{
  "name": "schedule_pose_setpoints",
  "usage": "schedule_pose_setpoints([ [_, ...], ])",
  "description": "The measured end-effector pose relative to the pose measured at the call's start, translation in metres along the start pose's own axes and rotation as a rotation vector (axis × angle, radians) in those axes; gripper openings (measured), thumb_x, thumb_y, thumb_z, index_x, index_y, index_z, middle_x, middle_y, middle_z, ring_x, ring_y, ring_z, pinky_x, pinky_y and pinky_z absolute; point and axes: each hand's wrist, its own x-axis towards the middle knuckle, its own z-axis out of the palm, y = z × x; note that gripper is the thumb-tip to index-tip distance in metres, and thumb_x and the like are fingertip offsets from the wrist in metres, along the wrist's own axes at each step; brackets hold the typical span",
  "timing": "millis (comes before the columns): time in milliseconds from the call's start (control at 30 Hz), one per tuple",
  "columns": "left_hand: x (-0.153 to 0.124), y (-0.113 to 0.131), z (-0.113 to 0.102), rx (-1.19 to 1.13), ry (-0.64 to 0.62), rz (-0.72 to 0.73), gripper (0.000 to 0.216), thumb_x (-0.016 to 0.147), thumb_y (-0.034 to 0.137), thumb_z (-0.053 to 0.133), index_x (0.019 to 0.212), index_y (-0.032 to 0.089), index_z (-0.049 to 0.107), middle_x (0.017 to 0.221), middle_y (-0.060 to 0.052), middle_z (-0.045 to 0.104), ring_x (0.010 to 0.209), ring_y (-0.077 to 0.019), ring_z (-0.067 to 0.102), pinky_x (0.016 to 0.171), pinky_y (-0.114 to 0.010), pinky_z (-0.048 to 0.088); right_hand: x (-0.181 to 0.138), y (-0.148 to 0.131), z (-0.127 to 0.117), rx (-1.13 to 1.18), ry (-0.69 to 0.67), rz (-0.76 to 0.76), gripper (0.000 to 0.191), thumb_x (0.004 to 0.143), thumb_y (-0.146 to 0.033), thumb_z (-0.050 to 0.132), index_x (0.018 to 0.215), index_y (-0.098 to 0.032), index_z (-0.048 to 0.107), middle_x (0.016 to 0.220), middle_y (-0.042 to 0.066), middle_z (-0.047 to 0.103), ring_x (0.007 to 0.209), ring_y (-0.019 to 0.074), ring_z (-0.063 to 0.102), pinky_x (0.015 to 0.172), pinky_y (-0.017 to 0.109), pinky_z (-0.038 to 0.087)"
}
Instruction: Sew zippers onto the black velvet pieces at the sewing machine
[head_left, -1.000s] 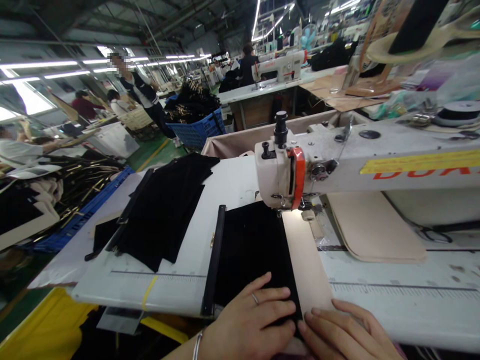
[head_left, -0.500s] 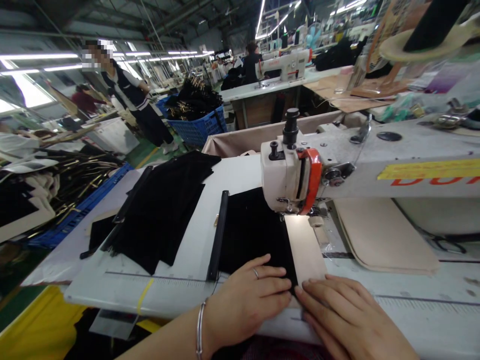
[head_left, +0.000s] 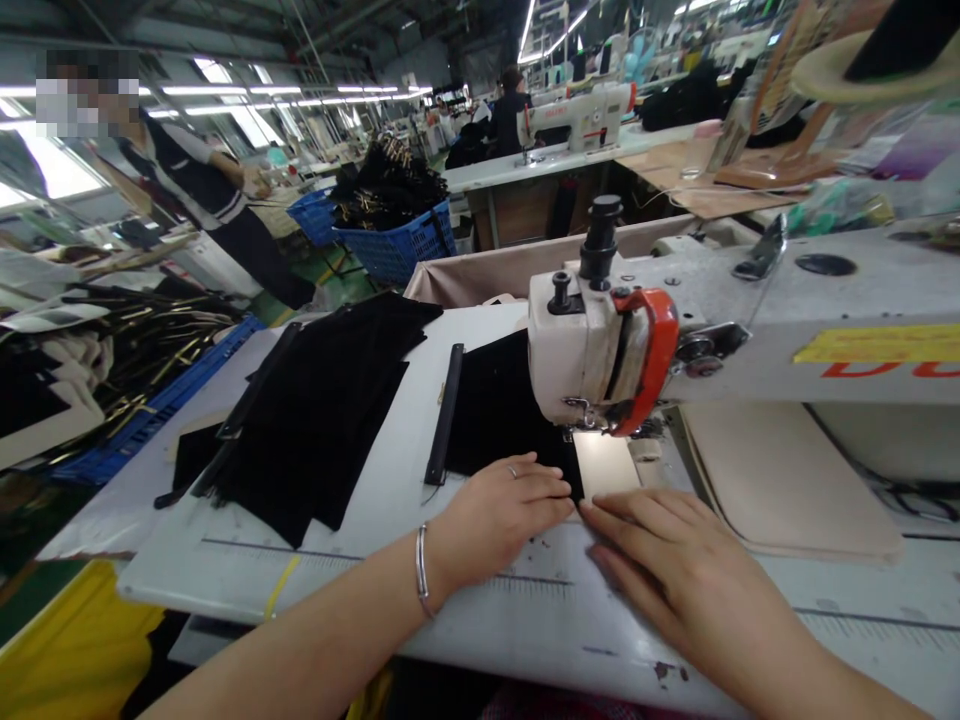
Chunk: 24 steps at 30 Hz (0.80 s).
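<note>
Sewing line, factory floor: at the bench (head_left: 480, 610), a worker's left hand (head_left: 502, 505) lies flat, fingers together and gripping nothing, on the near edge of a black fabric panel (head_left: 495, 400). The right hand (head_left: 675, 560), likewise flat and unclenched, presses a beige strip (head_left: 606, 465) just beside it. Panel & strip run under the head of the sewing machine (head_left: 592, 350), w/ a black zip tape (head_left: 445, 415) along the panel's left edge. Step in hand, by the look: guiding the seam thru the foot. Next move calls for even palm pressure, edges flush.
</note>
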Motion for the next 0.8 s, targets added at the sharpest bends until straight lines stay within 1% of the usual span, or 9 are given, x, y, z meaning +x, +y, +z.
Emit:
schedule_pose_setpoints([
  [200, 0.014, -0.021, 0.0, 0.031, 0.002, -0.015, 0.029, 0.095, 0.011, 0.043, 0.119, 0.017, 0.059, 0.125, -0.003, 0.062, 0.124, -0.0152, 0.051, 0.114, -0.036, 0.032, 0.015, 0.015, 0.006, -0.036, -0.056, 0.011, 0.034, 0.092, -0.034, 0.049, 0.124, -0.024, 0.057, 0.113, 0.006, 0.061, 0.103, 0.0226, 0.054, 0.089, 0.043, 0.043],
  [367, 0.028, -0.039, 0.0, 0.025, 0.027, -0.063, 0.025, 0.093, 0.012, 0.049, 0.111, 0.02, 0.065, 0.12, -0.002, 0.065, 0.115, -0.0144, 0.057, 0.108, -0.032, 0.04, 0.027, 0.025, 0.011, -0.095, -0.05, 0.032, 0.037, 0.093, -0.037, 0.046, 0.124, -0.023, 0.058, 0.117, 0.007, 0.062, 0.101, 0.0235, 0.057, 0.088, 0.045, 0.045],
  [467, 0.035, -0.047, 0.0, 0.029, 0.032, -0.114, 0.025, 0.091, 0.011, 0.052, 0.109, 0.021, 0.066, 0.118, 0.0, 0.066, 0.11, -0.0145, 0.06, 0.102, -0.03, 0.046, 0.033, 0.03, 0.014, -0.113, -0.045, 0.032, 0.039, 0.092, -0.038, 0.046, 0.126, -0.022, 0.057, 0.122, 0.007, 0.061, 0.106, 0.0253, 0.057, 0.091, 0.047, 0.044],
  [633, 0.04, -0.052, 0.001, 0.049, 0.085, -0.162, 0.027, 0.091, 0.01, 0.051, 0.108, 0.023, 0.068, 0.115, 0.001, 0.067, 0.11, -0.0154, 0.059, 0.101, -0.03, 0.046, 0.037, 0.036, 0.02, -0.115, -0.002, 0.051, 0.042, 0.092, -0.04, 0.047, 0.129, -0.023, 0.055, 0.12, 0.008, 0.062, 0.11, 0.0257, 0.055, 0.094, 0.047, 0.044],
  [800, 0.04, -0.051, 0.005, 0.058, 0.123, -0.182, 0.028, 0.091, 0.01, 0.051, 0.106, 0.024, 0.069, 0.114, 0.0, 0.067, 0.108, -0.0159, 0.06, 0.097, -0.03, 0.048, 0.038, 0.035, 0.022, -0.112, -0.009, 0.079, 0.042, 0.093, -0.041, 0.045, 0.13, -0.023, 0.054, 0.121, 0.006, 0.061, 0.112, 0.0251, 0.053, 0.097, 0.046, 0.042],
])
